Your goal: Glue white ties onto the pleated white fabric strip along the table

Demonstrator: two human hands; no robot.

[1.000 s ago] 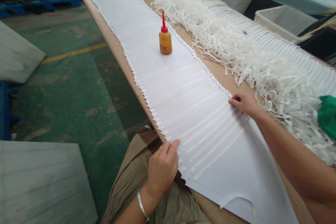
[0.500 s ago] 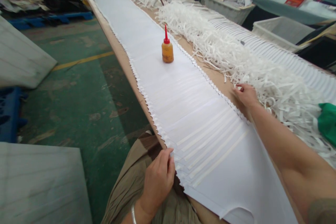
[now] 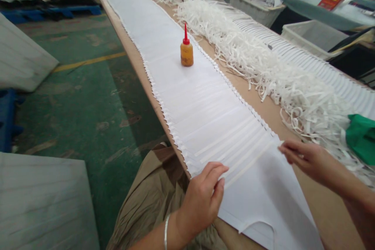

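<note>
A long stack of white sheets (image 3: 272,187) runs away from me along the brown table, its layered edges stepped. Pale narrow strips (image 3: 249,164) lie across its near part. Over the left edge of the sheets is my left hand (image 3: 202,195), wearing a bracelet, its thumb and fingers a little apart and nothing visible in them. My right hand (image 3: 310,160) is at the right edge of the sheets with its fingertips pinched together. A whitish bit shows at those tips, too small to name. A loose curved white strip (image 3: 260,222) rests on the nearest sheet.
An amber bottle with a red nozzle (image 3: 186,52) stands on the sheets. A heap of white strips (image 3: 263,62) lies along the table's right side, a green cloth (image 3: 361,138) beside it. White bins (image 3: 313,37) stand beyond. Pale blocks (image 3: 43,199) are on the floor at left.
My right hand has moved from the heap of strips back toward me to the sheets' right edge. My left hand has shifted right, off the stepped left edge and over the sheets.
</note>
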